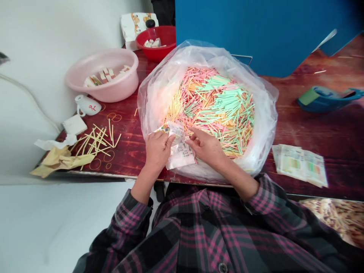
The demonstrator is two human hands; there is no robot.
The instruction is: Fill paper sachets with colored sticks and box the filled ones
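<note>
Head view, looking down on a seated person in a plaid shirt (199, 231) at a red-brown wood-grain table (129, 153). The left hand (158, 151) is curled closed on a crumpled printed paper (179, 146), with the thumb and fingers pressing it. The right hand (206, 147) is half open, with its fingertips at the paper's right side; whether it grips the paper cannot be told. The paper's small print is unreadable. Both hands lie at the near rim of a clear plastic bag (159, 102), just above a heap of thin pink, green, and yellow sticks (217, 110) filling its middle. The hands touch the bag's rim area, not the heap itself. Left of the bag, loose yellow sticks (96, 138) lie on the table beside crumpled yellow paper (61, 161). Behind these stand a white mug (88, 106) with an unreadable red mark and a pink basin (113, 60) holding printed paper pieces. Farther back is a red bowl (156, 42), also holding paper pieces. To the right lie a stack of printed sheets (300, 165), their text too small to read, and a blue tape dispenser (324, 99). A blue panel (256, 34) stands behind the bag.
</note>
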